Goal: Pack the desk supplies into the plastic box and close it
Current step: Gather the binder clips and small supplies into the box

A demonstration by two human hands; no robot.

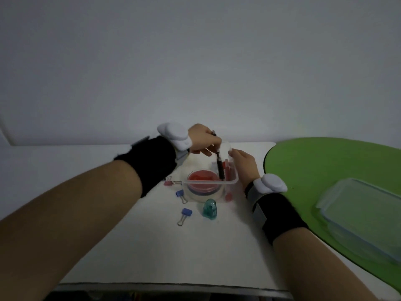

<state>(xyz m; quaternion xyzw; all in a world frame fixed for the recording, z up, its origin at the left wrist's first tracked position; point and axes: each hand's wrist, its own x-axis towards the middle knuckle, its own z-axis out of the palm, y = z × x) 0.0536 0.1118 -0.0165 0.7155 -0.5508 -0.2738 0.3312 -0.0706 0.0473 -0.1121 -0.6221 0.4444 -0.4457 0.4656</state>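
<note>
A clear plastic box (pixel 233 182) stands on the white desk (pixel 152 246). Inside it lie a round red ink pad (pixel 202 178) and some red items at the right wall. My left hand (pixel 202 141) is shut on a dark pen (pixel 220 166), held nearly upright with its lower end inside the box. My right hand (pixel 244 164) rests against the box's right far rim, holding it. In front of the box lie a teal sharpener (pixel 210 209), two blue binder clips (pixel 181 196) (pixel 185 215) and a pink clip (pixel 171 182).
The clear lid (pixel 364 216) lies on a green round mat (pixel 325 166) at the right. A wall rises just behind the desk. The desk's near edge runs along the bottom of the view.
</note>
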